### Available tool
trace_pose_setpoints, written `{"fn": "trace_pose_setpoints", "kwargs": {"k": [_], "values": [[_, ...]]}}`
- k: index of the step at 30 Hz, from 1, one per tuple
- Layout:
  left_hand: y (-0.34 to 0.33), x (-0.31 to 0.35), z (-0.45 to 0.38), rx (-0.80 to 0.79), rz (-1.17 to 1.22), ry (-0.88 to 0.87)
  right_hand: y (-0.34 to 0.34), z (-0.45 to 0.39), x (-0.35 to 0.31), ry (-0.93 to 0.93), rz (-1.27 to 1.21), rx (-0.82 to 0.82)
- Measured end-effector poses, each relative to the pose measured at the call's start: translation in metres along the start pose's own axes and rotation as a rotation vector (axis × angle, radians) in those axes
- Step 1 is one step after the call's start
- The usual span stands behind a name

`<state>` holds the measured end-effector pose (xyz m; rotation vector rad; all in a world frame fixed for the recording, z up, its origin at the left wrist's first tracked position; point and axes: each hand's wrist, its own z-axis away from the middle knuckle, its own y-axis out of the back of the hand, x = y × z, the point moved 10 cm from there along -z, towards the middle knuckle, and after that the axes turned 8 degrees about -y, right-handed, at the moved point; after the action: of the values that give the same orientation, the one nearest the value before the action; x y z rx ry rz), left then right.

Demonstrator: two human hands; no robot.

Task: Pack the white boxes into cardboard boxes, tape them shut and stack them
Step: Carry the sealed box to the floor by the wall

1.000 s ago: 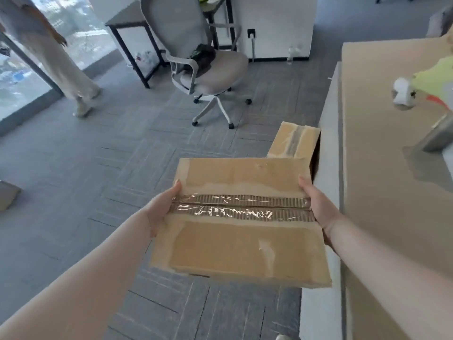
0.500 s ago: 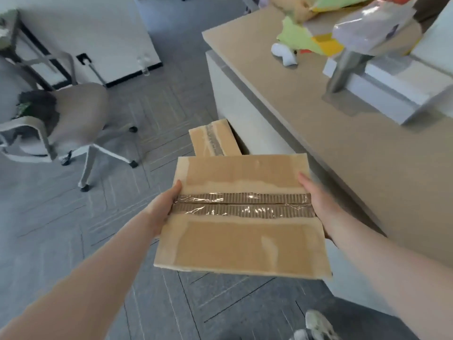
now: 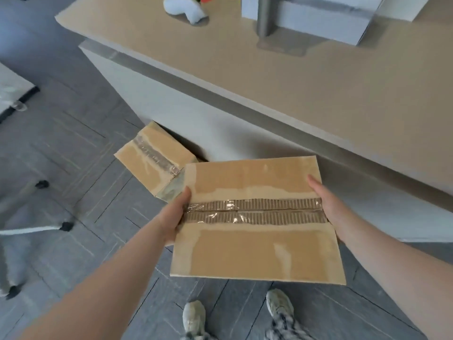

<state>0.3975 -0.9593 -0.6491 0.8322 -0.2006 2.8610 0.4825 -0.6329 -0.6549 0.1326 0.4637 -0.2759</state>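
I hold a cardboard box (image 3: 257, 256), taped shut along its middle seam, level in front of me above the floor. My left hand (image 3: 176, 214) grips its left side with the thumb at the top edge. My right hand (image 3: 333, 212) grips the right side the same way; the fingers of both are hidden under the box. A second taped cardboard box (image 3: 152, 163) sits on the floor against the desk base, just beyond the carried box's left corner. White boxes (image 3: 318, 23) lie on the desk at the top right.
A tan desk (image 3: 269, 82) with a white side panel runs across the right. On it stand a metal post (image 3: 266, 15) and a soft toy (image 3: 186, 8). An office chair's wheeled base (image 3: 36, 229) is at the left. My shoes (image 3: 193, 317) stand on grey carpet tiles.
My view has swung right and down toward the desk and the box on the floor. The carried box has come closer to that floor box; both hands keep the same hold.
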Motion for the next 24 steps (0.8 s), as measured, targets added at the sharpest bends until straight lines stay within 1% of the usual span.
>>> {"fn": "trace_pose_setpoints", "kwargs": {"k": [8, 10, 13, 15, 20, 24], "values": [[-0.03, -0.001, -0.132, -0.199, -0.243, 0.021, 0.022, -0.086, 0.079, -0.085, -0.254, 0.162], [-0.04, -0.011, -0.165, -0.246, -0.264, 0.047, 0.028, -0.113, 0.099, -0.093, -0.305, 0.193], [-0.046, -0.032, -0.214, -0.271, -0.304, 0.056, 0.033, -0.158, 0.134, -0.133, -0.37, 0.217], [-0.049, -0.05, -0.243, -0.301, -0.325, 0.07, 0.03, -0.183, 0.154, -0.141, -0.401, 0.213], [-0.038, -0.099, -0.312, -0.316, -0.342, 0.111, 0.014, -0.24, 0.2, -0.159, -0.419, 0.219], [-0.026, -0.123, -0.365, -0.309, -0.386, 0.086, -0.006, -0.287, 0.219, -0.152, -0.465, 0.167]]}}
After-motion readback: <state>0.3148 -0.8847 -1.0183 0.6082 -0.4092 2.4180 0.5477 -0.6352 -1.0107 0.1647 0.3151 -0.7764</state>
